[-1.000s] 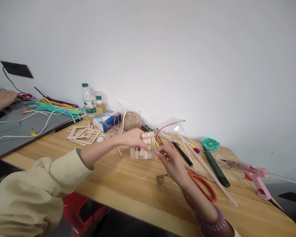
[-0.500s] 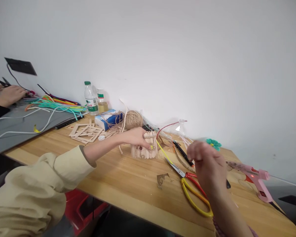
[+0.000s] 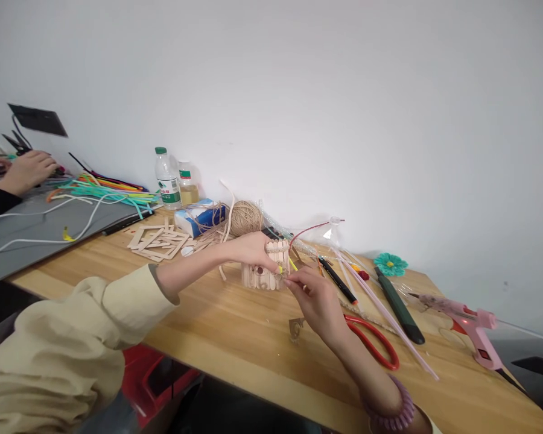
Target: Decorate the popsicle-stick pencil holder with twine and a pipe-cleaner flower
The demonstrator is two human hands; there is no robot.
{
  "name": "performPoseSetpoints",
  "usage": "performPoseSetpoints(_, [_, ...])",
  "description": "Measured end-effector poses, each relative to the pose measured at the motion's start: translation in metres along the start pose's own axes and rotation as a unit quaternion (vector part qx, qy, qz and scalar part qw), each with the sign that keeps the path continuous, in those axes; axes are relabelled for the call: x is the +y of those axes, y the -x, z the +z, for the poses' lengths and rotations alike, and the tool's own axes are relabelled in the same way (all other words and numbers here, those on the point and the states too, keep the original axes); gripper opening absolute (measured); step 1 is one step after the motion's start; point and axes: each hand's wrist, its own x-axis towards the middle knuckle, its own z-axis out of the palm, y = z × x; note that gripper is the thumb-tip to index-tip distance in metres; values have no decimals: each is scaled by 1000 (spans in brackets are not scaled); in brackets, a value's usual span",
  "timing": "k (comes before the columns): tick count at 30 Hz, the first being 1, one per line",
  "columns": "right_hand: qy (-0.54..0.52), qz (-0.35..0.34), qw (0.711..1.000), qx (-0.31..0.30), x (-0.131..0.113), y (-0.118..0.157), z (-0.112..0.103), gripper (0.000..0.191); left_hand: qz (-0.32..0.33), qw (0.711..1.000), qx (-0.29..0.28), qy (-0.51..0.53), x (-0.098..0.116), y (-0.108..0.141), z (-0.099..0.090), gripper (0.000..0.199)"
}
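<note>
A small structure of craft sticks sits on the wooden table, with a round dark red spot and a bit of yellow on its front. My left hand grips it from the left and above, thumb on the front near the yellow bit. At its lower right front corner, the fingertips of my right hand are pinched together. Whatever they hold is too small to make out. A yellow strip shows just behind the structure. Under my right forearm lie scissors, one red handle loop in sight and the blades hidden.
Right of my hands lie a black marker, a dark green cutter and a pink glue gun. Twine, cut sticks and a bottle stand left. At far left, another person's hand works near pipe cleaners.
My right hand has come left and away from me, from above the scissors to the structure's corner, uncovering the green cutter. My left hand keeps its grip on the structure.
</note>
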Motion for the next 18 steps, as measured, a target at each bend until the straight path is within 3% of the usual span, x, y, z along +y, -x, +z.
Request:
performPoseSetpoints(7, [-22, -21, 999, -22, -8, 11, -8, 21, 5, 1000, 12, -16, 6, -1, 1, 25])
performPoseSetpoints(14, [-109, 109, 988, -28, 9, 5, -1, 28, 32, 999, -29, 1, 4, -2, -4, 39])
performPoseSetpoints(18, [-178, 174, 968, -16, 17, -1, 5, 32, 58, 998, -13, -16, 2, -6, -5, 50])
